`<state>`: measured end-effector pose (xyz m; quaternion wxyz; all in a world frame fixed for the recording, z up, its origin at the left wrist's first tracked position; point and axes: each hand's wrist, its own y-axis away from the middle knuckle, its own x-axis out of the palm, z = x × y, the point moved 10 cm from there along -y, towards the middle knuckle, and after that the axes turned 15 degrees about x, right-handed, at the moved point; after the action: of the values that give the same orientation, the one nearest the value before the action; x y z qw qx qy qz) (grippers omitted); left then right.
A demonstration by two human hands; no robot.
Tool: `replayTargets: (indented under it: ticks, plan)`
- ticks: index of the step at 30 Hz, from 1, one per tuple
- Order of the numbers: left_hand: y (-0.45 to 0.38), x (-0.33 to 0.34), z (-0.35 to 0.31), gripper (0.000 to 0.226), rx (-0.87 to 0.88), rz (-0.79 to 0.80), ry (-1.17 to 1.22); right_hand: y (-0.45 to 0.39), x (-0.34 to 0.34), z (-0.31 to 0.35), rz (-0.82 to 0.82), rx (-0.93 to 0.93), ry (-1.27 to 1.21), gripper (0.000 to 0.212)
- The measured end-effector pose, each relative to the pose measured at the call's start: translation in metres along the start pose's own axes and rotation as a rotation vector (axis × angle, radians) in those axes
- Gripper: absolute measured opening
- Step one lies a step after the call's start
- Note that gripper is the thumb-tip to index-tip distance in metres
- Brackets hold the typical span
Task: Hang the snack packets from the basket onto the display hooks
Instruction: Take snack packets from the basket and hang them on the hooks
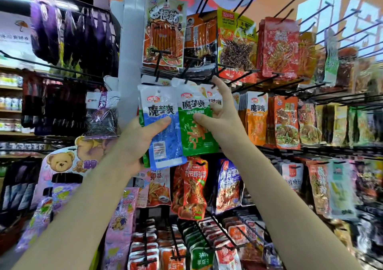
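Head view, left hand [134,143] gripping one blue packet [163,133], right hand [217,120] pinching one green packet [195,128].

Blue packet [163,124] reads 魔芋爽, and so does the green packet [194,122] beside it, and the orange packet [257,116] further right. Up top, the yellow packet [236,39] says "VEGETARIAN MEAT". Lower down, "100" shows on a red packet [159,187].

Glossy blue-and-white snack packet [163,131] upright, held up; glossy green-and-white snack packet [195,122] just right, overlapping, below black wire hooks [187,73].
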<state>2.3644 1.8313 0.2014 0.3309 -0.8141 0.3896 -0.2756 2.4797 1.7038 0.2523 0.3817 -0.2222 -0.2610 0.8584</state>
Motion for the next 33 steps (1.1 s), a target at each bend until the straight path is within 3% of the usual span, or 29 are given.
replayTargets:
  ticks: [4,8,11,16,26,33]
  plan:
    - [-0.006,0.010,-0.001,0.014,0.057,-0.029,-0.008,0.002,-0.024,-0.001,-0.091,-0.024,-0.050,0.040]
    - [-0.014,0.022,-0.004,0.041,0.087,-0.047,-0.020,-0.007,-0.055,0.003,-0.228,-0.093,-0.009,0.023]
    - [-0.020,0.027,-0.002,0.042,0.088,-0.077,-0.046,-0.018,-0.064,0.013,-0.230,-0.143,0.035,0.026]
    - [-0.024,0.029,0.005,0.012,0.074,-0.121,-0.052,-0.042,-0.067,0.010,-0.220,-0.110,0.094,0.032]
    - [-0.022,0.026,0.005,0.017,0.081,-0.184,-0.099,-0.055,-0.062,0.001,-0.116,-0.097,0.110,0.034]
    - [-0.017,0.029,0.003,0.023,0.074,-0.186,-0.109,-0.063,-0.054,-0.004,-0.107,-0.009,0.289,0.053]
